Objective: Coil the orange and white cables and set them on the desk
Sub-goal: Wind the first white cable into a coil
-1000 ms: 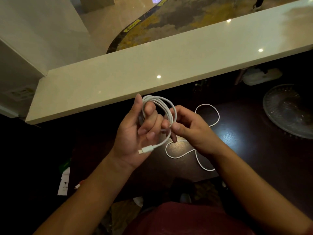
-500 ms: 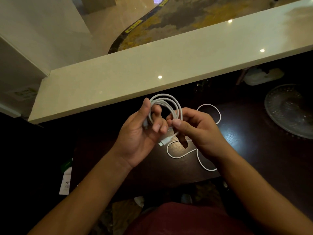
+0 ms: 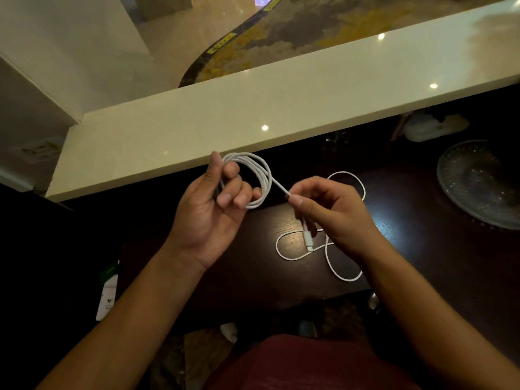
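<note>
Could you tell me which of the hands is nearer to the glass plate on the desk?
Right. The right hand is left of the glass plate; the left hand is farther left still.

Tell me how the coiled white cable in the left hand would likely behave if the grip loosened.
The white cable coil would probably spring open: nothing ties its loops, and only the left hand gathers them. It looks floppy and light, since the tail sags from the right hand, plug dangling. It seems unlikely to break if dropped on the desk.
</note>
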{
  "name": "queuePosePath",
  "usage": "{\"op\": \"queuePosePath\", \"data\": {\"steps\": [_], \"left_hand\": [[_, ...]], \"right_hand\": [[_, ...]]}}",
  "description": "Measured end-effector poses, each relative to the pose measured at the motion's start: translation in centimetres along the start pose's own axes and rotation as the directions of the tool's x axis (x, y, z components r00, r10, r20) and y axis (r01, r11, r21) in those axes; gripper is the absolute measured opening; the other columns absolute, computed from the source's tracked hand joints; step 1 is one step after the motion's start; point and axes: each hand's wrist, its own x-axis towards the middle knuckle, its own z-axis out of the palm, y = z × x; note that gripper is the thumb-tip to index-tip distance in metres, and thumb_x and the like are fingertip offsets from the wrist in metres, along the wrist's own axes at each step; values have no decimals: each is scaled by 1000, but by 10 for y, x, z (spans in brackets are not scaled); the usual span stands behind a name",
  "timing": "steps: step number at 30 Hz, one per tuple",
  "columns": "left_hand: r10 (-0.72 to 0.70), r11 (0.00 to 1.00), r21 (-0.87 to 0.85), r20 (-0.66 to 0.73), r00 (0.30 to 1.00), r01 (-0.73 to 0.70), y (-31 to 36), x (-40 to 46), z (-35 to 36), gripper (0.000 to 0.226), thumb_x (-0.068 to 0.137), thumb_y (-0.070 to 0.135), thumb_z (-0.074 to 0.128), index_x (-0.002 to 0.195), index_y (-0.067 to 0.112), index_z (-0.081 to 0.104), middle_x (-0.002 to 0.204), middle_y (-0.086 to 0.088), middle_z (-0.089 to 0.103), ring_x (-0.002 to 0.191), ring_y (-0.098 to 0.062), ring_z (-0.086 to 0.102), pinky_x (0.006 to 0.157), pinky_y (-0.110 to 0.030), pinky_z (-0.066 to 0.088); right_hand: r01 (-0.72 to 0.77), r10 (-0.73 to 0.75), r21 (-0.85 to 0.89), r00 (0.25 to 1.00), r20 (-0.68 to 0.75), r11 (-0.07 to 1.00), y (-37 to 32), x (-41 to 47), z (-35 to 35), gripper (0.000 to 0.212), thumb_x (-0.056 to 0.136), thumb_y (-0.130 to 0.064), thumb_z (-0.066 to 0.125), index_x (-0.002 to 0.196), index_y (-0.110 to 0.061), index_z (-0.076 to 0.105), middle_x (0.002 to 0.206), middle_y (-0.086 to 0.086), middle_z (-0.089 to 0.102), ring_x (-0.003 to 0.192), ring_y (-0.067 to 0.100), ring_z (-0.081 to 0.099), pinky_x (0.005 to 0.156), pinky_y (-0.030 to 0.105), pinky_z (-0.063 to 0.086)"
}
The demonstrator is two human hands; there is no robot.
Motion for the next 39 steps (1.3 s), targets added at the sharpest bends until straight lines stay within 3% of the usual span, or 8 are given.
{"op": "queuePosePath", "data": {"steps": [7, 12, 15, 19, 24, 29, 35, 39], "left_hand": [[137, 978, 178, -163, 977, -107, -5, 1, -7, 37, 107, 33, 37, 84, 12, 56, 52, 2, 46, 59, -14, 54, 74, -28, 53], [147, 976, 183, -179, 973, -113, -6, 0, -5, 35, 105, 36, 40, 84, 13, 58, 52, 3, 44, 60, -13, 54, 73, -28, 54], [137, 981, 159, -163, 977, -111, -3, -3, -4, 35, 105, 37, 40, 85, 14, 57, 52, 6, 39, 57, -11, 50, 76, -28, 54], [140, 979, 168, -156, 978, -113, -2, -9, -3, 36, 106, 37, 39, 85, 15, 57, 51, 7, 37, 55, -10, 46, 77, -27, 53], [197, 953, 264, -168, 966, -149, -9, -14, -3, 34, 105, 35, 40, 84, 14, 57, 51, 6, 32, 52, -12, 40, 75, -29, 50], [290, 872, 439, -107, 951, -217, -12, -23, 2, 35, 107, 31, 36, 85, 12, 55, 50, 6, 33, 52, -13, 40, 76, -33, 49], [376, 633, 708, 70, 924, -312, -19, -33, 9, 31, 104, 28, 37, 84, 11, 55, 53, 9, 40, 52, -21, 41, 61, -33, 44], [330, 644, 704, 96, 939, -298, -21, -35, 9, 33, 106, 25, 36, 85, 9, 55, 52, 8, 44, 51, -14, 40, 56, -29, 42]], "right_hand": [[24, -36, 124, 995, 95, 992, -8, -11, 11, 20, 89, -1, 64, 102, -12, 75, 82, 6, 71, 71, 23, 63, 63, 31, 54], [229, -174, -249, 959, 222, 941, -18, -14, 20, 28, 88, -3, 75, 113, -15, 75, 96, -12, 72, 87, 11, 64, 82, 24, 49], [295, -253, -475, 955, 153, 829, -16, -13, 25, 26, 83, -21, 84, 109, -23, 78, 95, -5, 69, 86, 11, 63, 79, 19, 49], [352, -353, -596, 928, 121, 722, -15, -11, 25, 19, 82, -23, 86, 100, -22, 79, 87, -6, 68, 78, 4, 61, 73, 14, 46], [274, -286, -304, 958, 5, 913, -25, -13, 26, 8, 89, -24, 74, 92, -18, 69, 75, -3, 74, 68, 6, 68, 67, 16, 47], [190, -197, -404, 980, 25, 895, -21, -12, 25, 11, 91, -23, 77, 85, -18, 68, 69, -2, 64, 64, 15, 60, 61, 28, 45], [181, -165, -504, 983, 76, 845, -27, -13, 29, 19, 88, -25, 79, 76, -16, 68, 59, 0, 62, 54, 10, 56, 55, 22, 41], [161, -169, -505, 985, 29, 848, -30, -12, 33, 25, 85, -28, 83, 71, -17, 65, 50, -5, 58, 45, 7, 52, 49, 15, 35]]}}
